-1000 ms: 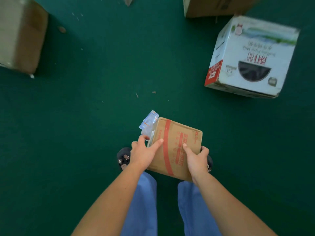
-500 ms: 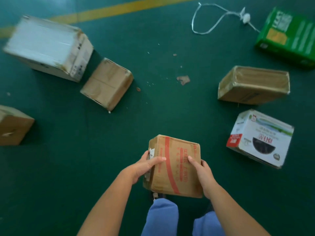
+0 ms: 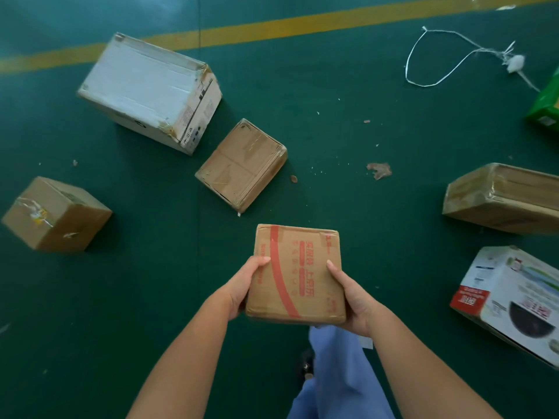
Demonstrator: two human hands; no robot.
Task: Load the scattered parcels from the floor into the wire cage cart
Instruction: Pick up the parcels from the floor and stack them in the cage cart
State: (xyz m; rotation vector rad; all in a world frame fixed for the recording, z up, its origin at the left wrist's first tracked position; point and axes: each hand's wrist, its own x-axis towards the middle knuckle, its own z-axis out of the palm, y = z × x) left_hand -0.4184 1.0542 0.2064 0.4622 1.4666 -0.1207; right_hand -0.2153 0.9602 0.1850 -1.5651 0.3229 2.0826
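Observation:
I hold a small brown parcel with red tape and red print (image 3: 298, 275) in front of me, above the green floor. My left hand (image 3: 245, 287) grips its left side with the thumb on top. On the parcel's right side, my right hand (image 3: 352, 299) holds on in the same way. More parcels lie on the floor: a large white box (image 3: 151, 89), a flat brown box (image 3: 242, 164), a brown cube (image 3: 54, 216), a long brown taped box (image 3: 505, 198) and a white printed carton (image 3: 514, 303). No wire cage cart is in view.
A yellow line (image 3: 272, 27) crosses the floor at the back. A loop of white string (image 3: 435, 55) lies at the back right, and a green box (image 3: 546, 107) shows at the right edge. Paper scraps (image 3: 379, 170) dot the floor. My legs in blue trousers (image 3: 338, 376) stand below the parcel.
The view has swung up and away from my feet, bringing more floor parcels and the yellow line into sight. The parcel stays in both hands, lifted and turned flatter.

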